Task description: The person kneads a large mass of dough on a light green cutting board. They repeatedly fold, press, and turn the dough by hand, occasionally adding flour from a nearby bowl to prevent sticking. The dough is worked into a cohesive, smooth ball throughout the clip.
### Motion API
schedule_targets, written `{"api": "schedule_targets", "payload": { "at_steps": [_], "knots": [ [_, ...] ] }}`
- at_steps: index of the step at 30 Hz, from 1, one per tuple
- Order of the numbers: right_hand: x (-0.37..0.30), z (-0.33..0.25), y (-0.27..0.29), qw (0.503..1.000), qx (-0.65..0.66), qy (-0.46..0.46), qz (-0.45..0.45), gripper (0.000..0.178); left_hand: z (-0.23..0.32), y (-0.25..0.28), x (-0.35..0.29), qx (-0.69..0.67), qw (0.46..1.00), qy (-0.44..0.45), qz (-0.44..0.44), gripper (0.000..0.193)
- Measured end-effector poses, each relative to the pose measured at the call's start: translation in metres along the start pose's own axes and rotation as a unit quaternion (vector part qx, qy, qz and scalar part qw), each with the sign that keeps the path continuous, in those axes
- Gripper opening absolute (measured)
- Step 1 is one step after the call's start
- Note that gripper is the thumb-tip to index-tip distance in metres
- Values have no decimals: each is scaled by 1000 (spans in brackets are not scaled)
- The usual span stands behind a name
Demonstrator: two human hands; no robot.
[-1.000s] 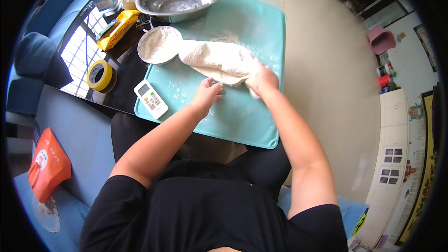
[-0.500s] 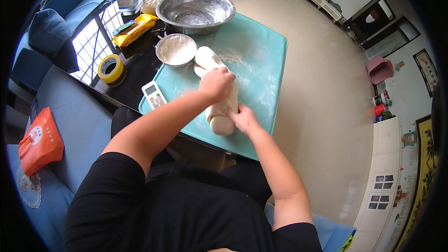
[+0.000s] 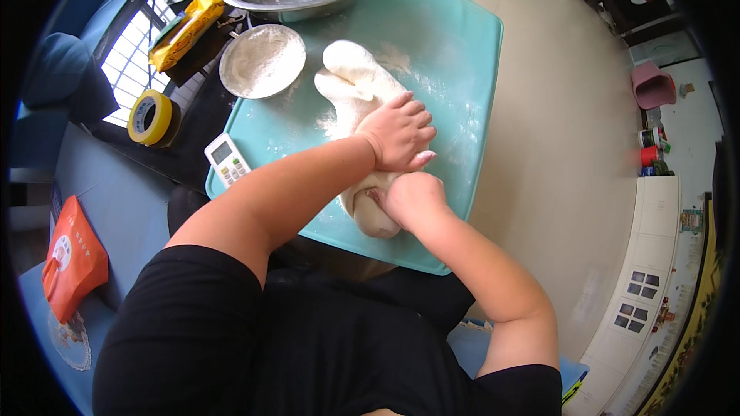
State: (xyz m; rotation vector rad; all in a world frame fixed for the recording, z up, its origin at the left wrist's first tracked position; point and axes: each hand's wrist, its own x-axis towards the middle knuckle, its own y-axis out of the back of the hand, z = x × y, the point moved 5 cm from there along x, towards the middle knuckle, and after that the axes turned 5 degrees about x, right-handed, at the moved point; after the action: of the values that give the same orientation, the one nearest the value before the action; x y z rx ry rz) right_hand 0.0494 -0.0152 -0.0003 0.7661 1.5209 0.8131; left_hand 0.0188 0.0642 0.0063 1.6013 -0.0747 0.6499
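Pressing dough [image 3: 355, 102] with flattened left hand [image 3: 401, 132]; gripping end farthest from flour bowl [image 3: 262, 95] with right hand [image 3: 416, 197]. Likely soft, heavy; best scooped underneath.

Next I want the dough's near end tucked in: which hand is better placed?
Probably the right hand: it touches the dough close to that end. The left hand lies palm-down across the middle, farther up.
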Motion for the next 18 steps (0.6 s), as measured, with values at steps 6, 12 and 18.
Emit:
{"api": "schedule_targets", "payload": {
  "at_steps": [6,12,18],
  "knots": [
    [17,1,4,998,38,-43,-2,59,-15,-8,10,44,999,2,31,45],
    [14,0,-1,992,87,-82,46,58,-25,-11,-2,-99,987,127,15,38],
    [-24,44,-34,934,270,-77,220,45,-15,12,-55,-605,703,362,96,27]
  ]
}}
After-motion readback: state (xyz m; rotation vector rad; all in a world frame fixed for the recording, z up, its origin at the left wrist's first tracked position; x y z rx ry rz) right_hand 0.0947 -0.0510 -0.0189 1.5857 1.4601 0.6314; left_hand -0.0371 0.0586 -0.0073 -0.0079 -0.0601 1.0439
